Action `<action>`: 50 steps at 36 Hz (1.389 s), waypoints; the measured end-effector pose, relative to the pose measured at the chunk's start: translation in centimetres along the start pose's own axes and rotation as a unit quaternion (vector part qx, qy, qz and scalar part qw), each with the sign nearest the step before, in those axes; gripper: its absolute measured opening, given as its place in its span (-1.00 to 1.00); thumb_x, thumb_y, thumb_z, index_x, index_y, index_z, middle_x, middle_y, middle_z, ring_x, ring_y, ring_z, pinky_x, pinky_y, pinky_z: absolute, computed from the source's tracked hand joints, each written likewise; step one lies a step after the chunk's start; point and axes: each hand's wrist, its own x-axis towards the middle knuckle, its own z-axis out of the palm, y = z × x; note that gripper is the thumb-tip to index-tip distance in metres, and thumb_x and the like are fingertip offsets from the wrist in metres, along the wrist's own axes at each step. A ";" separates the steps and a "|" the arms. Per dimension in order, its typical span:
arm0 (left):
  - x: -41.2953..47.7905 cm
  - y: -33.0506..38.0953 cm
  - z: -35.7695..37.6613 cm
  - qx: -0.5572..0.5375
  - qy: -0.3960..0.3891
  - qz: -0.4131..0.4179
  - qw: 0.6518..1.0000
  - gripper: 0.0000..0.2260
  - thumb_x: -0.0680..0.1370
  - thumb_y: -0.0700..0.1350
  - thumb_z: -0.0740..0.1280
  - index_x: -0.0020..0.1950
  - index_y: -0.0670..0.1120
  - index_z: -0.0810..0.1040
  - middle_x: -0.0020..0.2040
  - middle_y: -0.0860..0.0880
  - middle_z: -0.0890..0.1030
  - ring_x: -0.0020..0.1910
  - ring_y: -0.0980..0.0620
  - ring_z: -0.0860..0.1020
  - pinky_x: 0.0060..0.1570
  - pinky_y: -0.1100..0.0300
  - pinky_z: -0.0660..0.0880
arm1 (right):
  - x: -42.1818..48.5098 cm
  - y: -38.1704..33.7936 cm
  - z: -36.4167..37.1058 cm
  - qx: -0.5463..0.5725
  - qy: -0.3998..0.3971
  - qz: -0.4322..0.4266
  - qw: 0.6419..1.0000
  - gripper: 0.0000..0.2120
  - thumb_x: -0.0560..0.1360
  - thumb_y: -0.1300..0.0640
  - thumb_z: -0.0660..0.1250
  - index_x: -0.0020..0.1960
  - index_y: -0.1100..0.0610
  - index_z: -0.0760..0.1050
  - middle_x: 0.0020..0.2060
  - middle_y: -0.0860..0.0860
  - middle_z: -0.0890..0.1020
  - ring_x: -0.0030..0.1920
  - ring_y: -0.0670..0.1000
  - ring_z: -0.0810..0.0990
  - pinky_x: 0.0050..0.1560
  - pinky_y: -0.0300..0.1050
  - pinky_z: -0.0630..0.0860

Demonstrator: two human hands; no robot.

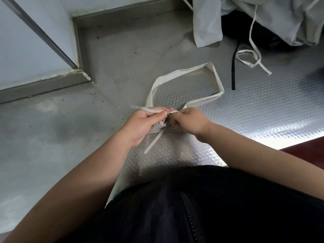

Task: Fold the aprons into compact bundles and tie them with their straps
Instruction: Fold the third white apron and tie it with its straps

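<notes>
A heap of white aprons [263, 18] spills over the far right of an embossed metal surface [263, 111], with a black strap [233, 74] and a looped white tie [252, 57] trailing from it, well apart from the work. Both hands cover most of the folded apron bundle [158, 127], so its knot cannot be made out. The left hand [142, 123] clenches the bundle and a side strap [149, 109]; the right hand [191, 120] pinches a strap end at the centre. The cream bundle lies on the metal before the person, its wide neck loop [217, 76] open beyond.

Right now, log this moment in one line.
step: tying | left hand: pinches strap | right hand: pinches strap | bundle: between hands
</notes>
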 end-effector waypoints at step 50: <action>-2.1 -2.8 1.6 0.308 0.316 0.117 0.890 -0.87 0.59 -0.15 0.24 0.01 -0.16 0.55 -0.19 0.02 0.56 -0.16 0.02 0.52 -0.16 0.26 0.36 | -1.9 3.5 -1.5 -0.116 0.102 -0.112 0.982 -0.57 0.54 0.12 0.31 -0.38 0.08 0.13 -0.47 -0.05 0.33 -0.41 -0.08 0.31 -0.40 -0.28 0.23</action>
